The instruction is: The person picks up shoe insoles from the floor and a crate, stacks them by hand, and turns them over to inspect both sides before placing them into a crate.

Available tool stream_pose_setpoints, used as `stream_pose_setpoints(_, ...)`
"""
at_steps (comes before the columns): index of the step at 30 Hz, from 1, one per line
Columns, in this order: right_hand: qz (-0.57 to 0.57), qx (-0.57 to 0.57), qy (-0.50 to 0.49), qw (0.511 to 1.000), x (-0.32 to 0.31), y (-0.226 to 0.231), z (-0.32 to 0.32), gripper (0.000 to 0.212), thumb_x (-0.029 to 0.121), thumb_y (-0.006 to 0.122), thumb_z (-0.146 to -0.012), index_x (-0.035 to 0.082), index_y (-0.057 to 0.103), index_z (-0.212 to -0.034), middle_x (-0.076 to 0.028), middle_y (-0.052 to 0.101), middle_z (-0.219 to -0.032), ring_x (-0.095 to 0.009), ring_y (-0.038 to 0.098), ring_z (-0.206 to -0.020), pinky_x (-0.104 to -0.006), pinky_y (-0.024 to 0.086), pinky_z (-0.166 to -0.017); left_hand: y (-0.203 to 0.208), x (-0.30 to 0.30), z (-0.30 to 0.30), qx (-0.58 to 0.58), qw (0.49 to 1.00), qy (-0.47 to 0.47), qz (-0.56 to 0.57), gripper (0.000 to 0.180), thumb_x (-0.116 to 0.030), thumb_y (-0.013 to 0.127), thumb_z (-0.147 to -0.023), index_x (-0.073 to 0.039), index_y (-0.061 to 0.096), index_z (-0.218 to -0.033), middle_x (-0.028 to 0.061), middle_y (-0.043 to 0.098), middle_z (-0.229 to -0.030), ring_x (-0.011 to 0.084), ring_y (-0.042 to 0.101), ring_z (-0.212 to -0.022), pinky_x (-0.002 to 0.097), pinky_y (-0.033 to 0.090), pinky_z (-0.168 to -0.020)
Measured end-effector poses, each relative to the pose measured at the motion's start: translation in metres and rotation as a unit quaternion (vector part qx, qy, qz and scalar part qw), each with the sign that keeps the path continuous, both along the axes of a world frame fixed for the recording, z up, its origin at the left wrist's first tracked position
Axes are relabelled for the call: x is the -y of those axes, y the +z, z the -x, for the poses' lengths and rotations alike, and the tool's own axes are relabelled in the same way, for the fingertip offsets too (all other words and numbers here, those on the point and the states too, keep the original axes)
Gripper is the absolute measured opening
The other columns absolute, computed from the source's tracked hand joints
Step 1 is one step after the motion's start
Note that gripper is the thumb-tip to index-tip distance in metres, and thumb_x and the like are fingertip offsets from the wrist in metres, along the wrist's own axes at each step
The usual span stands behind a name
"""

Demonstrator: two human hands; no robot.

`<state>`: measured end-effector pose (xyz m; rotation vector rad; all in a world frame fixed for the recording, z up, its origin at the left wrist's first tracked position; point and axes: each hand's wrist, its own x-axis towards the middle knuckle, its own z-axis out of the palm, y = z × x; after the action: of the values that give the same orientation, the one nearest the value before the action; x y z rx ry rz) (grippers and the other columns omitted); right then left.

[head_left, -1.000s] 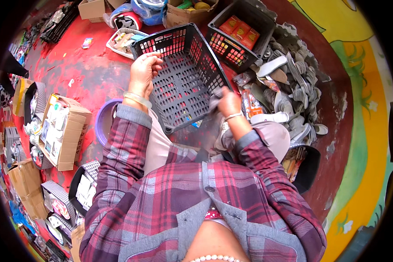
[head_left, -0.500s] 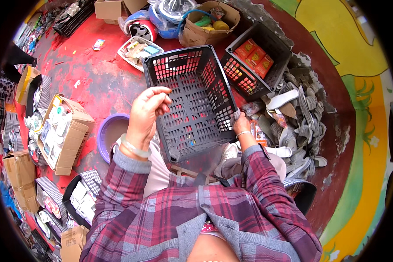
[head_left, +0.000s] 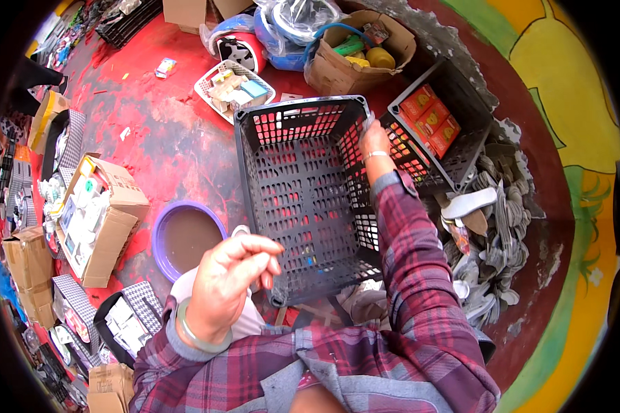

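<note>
A black plastic crate (head_left: 303, 199) with slotted walls and floor stands in front of me, its inside bare. My right hand (head_left: 375, 143) is at the crate's right rim towards the far corner, closed round a small grey rag (head_left: 369, 122) that lies against the rim; most of the rag is hidden by the fingers. Near the crate's near left corner hovers my left hand (head_left: 231, 282), its fingers curled in with nothing visible in them.
A purple basin (head_left: 160, 241) of murky water stands left of the crate. Beyond are a white basket (head_left: 201, 86) and a cardboard box (head_left: 331, 77). To the right, a second black crate (head_left: 455, 172) holds orange-red packs, beside a heap of grey insoles (head_left: 506, 227).
My right hand has slid from the near part of the crate's right rim towards its far corner. My left hand has drawn back, nearer to me. The view has shifted.
</note>
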<state>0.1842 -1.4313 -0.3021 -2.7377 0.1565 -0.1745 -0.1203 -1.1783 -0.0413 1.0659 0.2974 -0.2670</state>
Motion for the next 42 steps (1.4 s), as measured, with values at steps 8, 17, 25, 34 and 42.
stream_pose_setpoints(8,-0.33,0.082,0.105,0.935,-0.035,0.016,-0.048,0.031,0.023,0.039,-0.092,0.005,0.058,-0.11,-0.01,0.063,-0.088,-0.027,0.061,-0.08,-0.0373,0.048,-0.072,-0.004,-0.007,-0.001,-0.063,0.998,-0.023,0.006,0.02,-0.009,0.051,-0.091,0.0,0.06,-0.106,0.005,0.063,-0.087,0.007,0.055,-0.071,0.0188,0.043,-0.063)
stream_pose_setpoints(17,0.089,0.067,0.108,0.988,0.006,0.02,0.047,0.043,0.012,0.056,-0.085,0.006,0.045,-0.127,-0.014,0.059,-0.111,-0.032,0.061,-0.095,-0.0408,0.052,-0.075,0.005,-0.018,0.008,0.008,0.997,-0.049,0.051,0.021,-0.009,0.052,-0.092,0.002,0.059,-0.108,0.0039,0.062,-0.088,0.006,0.053,-0.073,0.02,0.044,-0.067)
stream_pose_setpoints(25,-0.138,0.181,0.15,0.962,-0.1,0.059,0.001,0.041,0.005,0.048,-0.076,0.014,0.059,-0.114,-0.017,0.065,-0.097,-0.034,0.062,-0.088,-0.0395,0.048,-0.079,0.011,-0.029,0.018,-0.041,0.995,-0.081,0.047,0.021,-0.015,0.054,-0.092,-0.006,0.06,-0.109,-0.0004,0.062,-0.087,0.0028,0.052,-0.073,0.0175,0.043,-0.057)
stream_pose_setpoints(34,-0.115,0.109,0.295,0.942,-0.232,0.015,-0.005,0.036,0.007,0.055,-0.069,0.01,0.063,-0.104,-0.015,0.062,-0.092,-0.039,0.057,-0.092,-0.0462,0.044,-0.081,0.011,-0.037,0.017,-0.037,0.992,-0.08,0.085,0.023,-0.008,0.051,-0.093,0.005,0.057,-0.11,0.0088,0.062,-0.092,0.0096,0.057,-0.077,0.0223,0.047,-0.071)
stream_pose_setpoints(42,-0.152,0.091,0.425,0.888,-0.256,0.012,0.055,0.047,-0.008,0.049,-0.073,0.011,0.059,-0.115,-0.021,0.041,-0.137,-0.046,0.034,-0.127,-0.0413,0.034,-0.105,0.007,-0.034,0.018,0.014,0.996,0.083,0.03,0.018,-0.008,0.051,-0.09,0.004,0.056,-0.103,0.0098,0.061,-0.083,0.0122,0.057,-0.067,0.0226,0.047,-0.059)
